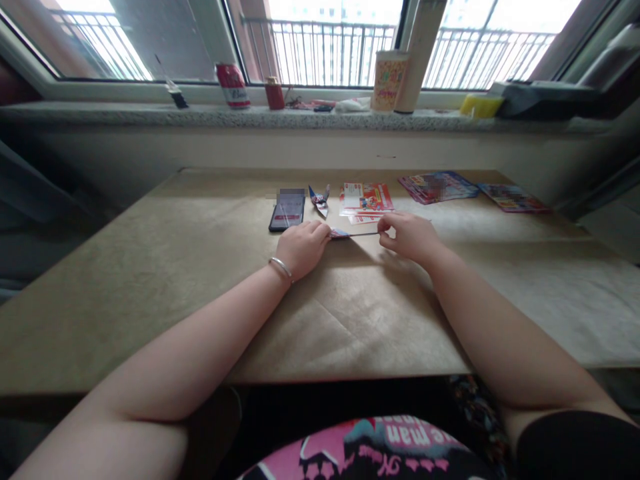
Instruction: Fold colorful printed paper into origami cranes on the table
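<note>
The paper (341,233) lies between the hands at mid-table, seen nearly edge-on: a pale, printed fold at left, thinning to a dark line at right. The right hand (410,237) pinches its right end; the left hand (303,245) covers the other, and whether it grips or only presses I cannot tell. Just beyond stand in the way a phone (287,212), a folded scrap (320,201) and red-and-white leaflets (367,198). Farther right, colourful cards (440,187) spread near a second pile (513,198).
</note>
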The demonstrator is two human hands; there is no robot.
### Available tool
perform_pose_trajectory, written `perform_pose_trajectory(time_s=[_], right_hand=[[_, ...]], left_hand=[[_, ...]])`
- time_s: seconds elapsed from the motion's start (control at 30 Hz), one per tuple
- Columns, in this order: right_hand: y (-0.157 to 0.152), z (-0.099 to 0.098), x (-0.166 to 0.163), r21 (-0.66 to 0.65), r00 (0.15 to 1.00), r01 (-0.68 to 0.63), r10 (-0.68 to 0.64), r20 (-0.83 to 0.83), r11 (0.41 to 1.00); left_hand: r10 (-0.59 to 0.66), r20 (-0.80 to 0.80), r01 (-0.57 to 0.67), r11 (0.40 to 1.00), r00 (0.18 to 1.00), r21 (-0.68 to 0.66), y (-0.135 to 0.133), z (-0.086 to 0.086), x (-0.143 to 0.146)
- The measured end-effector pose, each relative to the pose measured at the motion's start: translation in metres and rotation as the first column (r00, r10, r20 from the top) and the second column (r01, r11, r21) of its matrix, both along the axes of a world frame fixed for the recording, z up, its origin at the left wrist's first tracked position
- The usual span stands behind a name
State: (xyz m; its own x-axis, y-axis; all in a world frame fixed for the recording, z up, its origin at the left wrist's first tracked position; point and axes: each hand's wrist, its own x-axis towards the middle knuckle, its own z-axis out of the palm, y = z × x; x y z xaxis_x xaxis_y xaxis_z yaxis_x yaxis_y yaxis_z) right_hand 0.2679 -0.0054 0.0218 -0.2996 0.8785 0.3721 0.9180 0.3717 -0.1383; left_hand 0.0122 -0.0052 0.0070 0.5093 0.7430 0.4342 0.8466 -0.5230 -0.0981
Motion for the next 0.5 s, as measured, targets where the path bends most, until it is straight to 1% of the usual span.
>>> perform_pose_trajectory(time_s=[0.1, 0.2, 0.27, 0.33, 0.4, 0.5], right_hand=[[0.001, 0.000, 0.004, -0.017, 1.000, 0.025, -0.025, 0.002, 1.000], [0.003, -0.003, 0.004, -0.007, 0.998, 0.020, -0.021, -0.052, 1.000], [0.003, -0.005, -0.001, 0.032, 0.993, -0.032, 0.036, -0.111, 0.999], [0.001, -0.008, -0.009, 0.074, 0.981, -0.127, 0.136, -0.138, 0.989], [-0.003, -0.010, -0.020, 0.096, 0.970, -0.219, 0.227, -0.090, 0.971], [-0.008, -0.013, -0.034, 0.090, 0.969, -0.242, 0.244, -0.021, 0.966]], left_hand=[[0.005, -0.005, -0.005, 1.000, 1.000, -0.013, 0.001, -0.001, -0.001], [-0.024, -0.006, 0.024, 1.000, 1.000, -0.005, 0.003, -0.003, -0.001], [-0.074, -0.009, 0.074, 0.997, 0.997, 0.012, 0.004, -0.005, -0.002], [-0.130, -0.009, 0.130, 0.991, 0.992, 0.037, 0.006, -0.006, -0.002], [-0.172, 0.005, 0.172, 0.984, 0.985, 0.057, 0.008, -0.008, -0.001], [-0.216, 0.018, 0.214, 0.975, 0.976, 0.064, 0.009, -0.009, -0.001]])
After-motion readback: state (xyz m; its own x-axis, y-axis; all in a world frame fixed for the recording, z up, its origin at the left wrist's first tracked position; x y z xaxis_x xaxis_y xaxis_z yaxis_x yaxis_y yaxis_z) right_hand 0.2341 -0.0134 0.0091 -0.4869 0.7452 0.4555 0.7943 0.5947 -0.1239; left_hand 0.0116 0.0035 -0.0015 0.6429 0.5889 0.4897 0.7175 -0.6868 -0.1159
